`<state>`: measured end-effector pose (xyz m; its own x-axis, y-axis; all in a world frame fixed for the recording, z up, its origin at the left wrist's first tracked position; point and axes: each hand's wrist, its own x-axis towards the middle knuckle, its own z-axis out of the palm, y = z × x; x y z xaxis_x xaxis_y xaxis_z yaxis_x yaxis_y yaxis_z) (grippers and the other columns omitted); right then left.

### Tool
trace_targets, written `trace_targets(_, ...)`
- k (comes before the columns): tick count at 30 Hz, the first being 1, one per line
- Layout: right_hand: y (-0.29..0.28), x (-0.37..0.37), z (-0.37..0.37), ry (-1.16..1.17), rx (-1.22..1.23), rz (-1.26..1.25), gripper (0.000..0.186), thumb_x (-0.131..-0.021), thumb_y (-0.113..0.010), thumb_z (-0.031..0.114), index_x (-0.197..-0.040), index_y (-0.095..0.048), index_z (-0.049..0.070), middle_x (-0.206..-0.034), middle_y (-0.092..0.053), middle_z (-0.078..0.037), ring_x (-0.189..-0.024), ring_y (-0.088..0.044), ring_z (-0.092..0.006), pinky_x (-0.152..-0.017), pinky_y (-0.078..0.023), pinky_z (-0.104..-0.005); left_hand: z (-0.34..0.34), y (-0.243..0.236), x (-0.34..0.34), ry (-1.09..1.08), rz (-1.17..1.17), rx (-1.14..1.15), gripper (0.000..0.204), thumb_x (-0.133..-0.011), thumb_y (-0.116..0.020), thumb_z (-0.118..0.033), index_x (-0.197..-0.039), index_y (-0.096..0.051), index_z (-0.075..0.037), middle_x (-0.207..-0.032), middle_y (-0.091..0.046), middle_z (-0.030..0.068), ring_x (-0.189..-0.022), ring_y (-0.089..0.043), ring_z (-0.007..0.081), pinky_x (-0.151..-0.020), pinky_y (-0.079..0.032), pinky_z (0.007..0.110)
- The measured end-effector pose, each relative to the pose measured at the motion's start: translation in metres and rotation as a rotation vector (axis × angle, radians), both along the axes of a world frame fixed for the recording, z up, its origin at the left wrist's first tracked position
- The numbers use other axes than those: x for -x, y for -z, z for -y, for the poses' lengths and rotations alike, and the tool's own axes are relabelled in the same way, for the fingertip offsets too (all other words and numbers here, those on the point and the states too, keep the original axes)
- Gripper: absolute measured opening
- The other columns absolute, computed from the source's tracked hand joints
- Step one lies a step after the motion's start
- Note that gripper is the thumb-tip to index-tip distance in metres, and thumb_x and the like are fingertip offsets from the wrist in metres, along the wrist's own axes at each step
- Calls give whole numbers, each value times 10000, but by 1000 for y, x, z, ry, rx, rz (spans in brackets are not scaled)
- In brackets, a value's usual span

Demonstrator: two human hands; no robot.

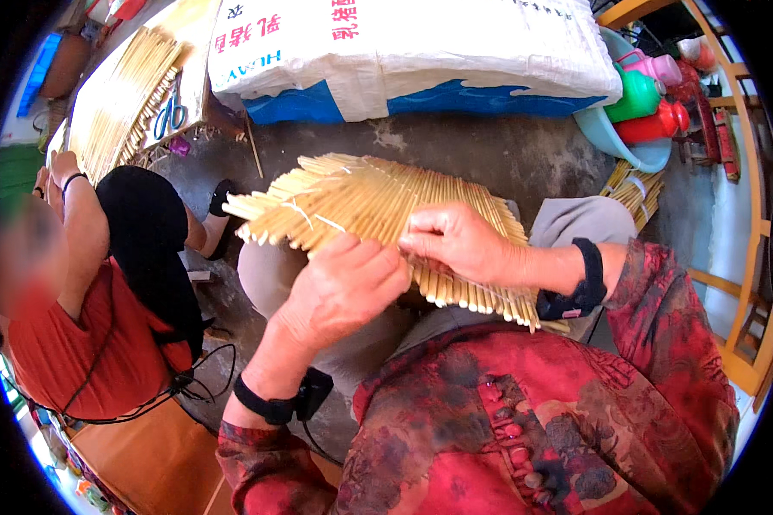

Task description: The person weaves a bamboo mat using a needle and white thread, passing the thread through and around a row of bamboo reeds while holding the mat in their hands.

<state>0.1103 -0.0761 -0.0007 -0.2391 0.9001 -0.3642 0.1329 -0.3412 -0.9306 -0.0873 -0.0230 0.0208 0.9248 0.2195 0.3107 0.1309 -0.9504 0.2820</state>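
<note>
A mat of pale straw-coloured stalks (386,193), laid side by side and bound with thin white string, rests across my lap. At its near edge, my left hand (348,279) is closed with the fingers curled down on the stalk ends. Just right of it, my right hand (459,245) pinches at the same edge, thumb against forefinger, the two hands almost touching. Any string between the fingertips is too small to make out. Loose string ends (325,222) show on the mat's left part.
At the left sits another person (77,318) beside a similar stalk mat (124,86) and dark-handled scissors (170,116). A large white-and-blue wrapped bundle (421,51) lies ahead. On the right stand a light-blue basin (631,150) holding coloured containers, a stalk bundle (636,189) and a wooden frame (751,215).
</note>
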Motion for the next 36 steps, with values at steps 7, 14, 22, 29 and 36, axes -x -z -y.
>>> trace_targets(7,5,4,12,52,-208,101,195,-854,-620,145,-742,-573,-8,-623,-517,-95,-622,-535,-165,-578,-429,-320,2,3,2,-15,31,-41,207,-652,-576,-166,-838,-558,-78,-764,-499,9,-708,-524,150,-650,-404,280)
trace_targets(14,-30,-12,-28,369,-76,-29,205,-903,-594,171,-766,-592,17,-648,-521,18,-550,-493,-58,-487,-400,-229,12,10,11,34,-15,4,145,-660,-562,-166,-785,-540,-94,-739,-482,10,-683,-515,157,-616,-396,287)
trace_targets(22,-49,-37,-20,158,-63,-208,265,-978,-485,234,-933,-570,-12,-870,-643,-118,-822,-661,-198,-771,-547,-318,10,11,13,1,-40,-77,157,-671,-572,-161,-807,-539,-90,-770,-510,9,-723,-534,157,-660,-409,299)
trace_targets(29,-31,-26,-33,223,161,-511,254,-985,-462,251,-892,-531,25,-860,-632,-116,-769,-680,-255,-721,-569,-377,22,5,9,-184,-25,-90,167,-728,-590,-139,-879,-560,-74,-814,-539,40,-797,-564,194,-908,-400,411)
trace_targets(36,-5,7,-50,184,224,-644,239,-974,-489,280,-920,-538,52,-719,-571,-42,-574,-588,-159,-625,-567,-355,29,12,18,-295,-49,-81,210,-731,-592,-134,-934,-578,-79,-934,-594,46,-920,-592,195,-974,-364,441)
